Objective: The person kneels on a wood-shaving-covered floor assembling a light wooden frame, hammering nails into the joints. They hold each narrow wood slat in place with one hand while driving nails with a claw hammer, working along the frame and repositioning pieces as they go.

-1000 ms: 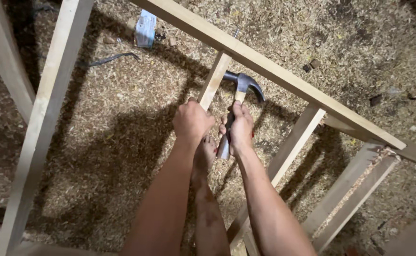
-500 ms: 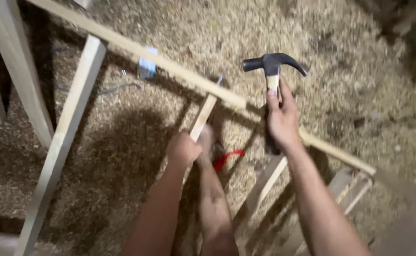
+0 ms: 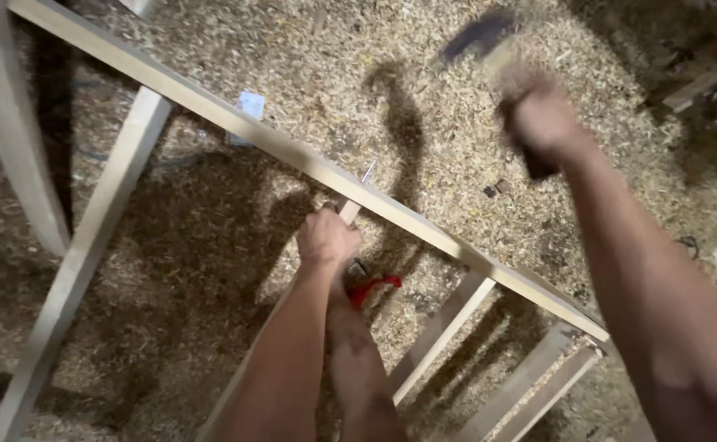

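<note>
A pale wooden frame lies over a floor of sawdust; its long rail (image 3: 293, 151) runs from upper left to lower right. My left hand (image 3: 325, 239) grips a short cross slat just under that rail. A nail (image 3: 367, 172) stands tilted on the rail right above that hand. My right hand (image 3: 542, 123) is raised at the upper right, shut on the handle of a hammer (image 3: 479, 37), whose dark head is blurred by motion. My leg and a red sandal strap (image 3: 372, 288) show beneath my left forearm.
More slats of the frame run at left (image 3: 88, 245) and lower right (image 3: 440, 336). A thick post (image 3: 15, 139) stands at far left. A small white-blue packet (image 3: 251, 105) lies on the sawdust beyond the rail. Scrap wood (image 3: 706, 82) sits at upper right.
My right hand has swung the hammer up and away to the right of the rail. My left hand has stayed on the cross slat. The view has shifted and the nail now shows.
</note>
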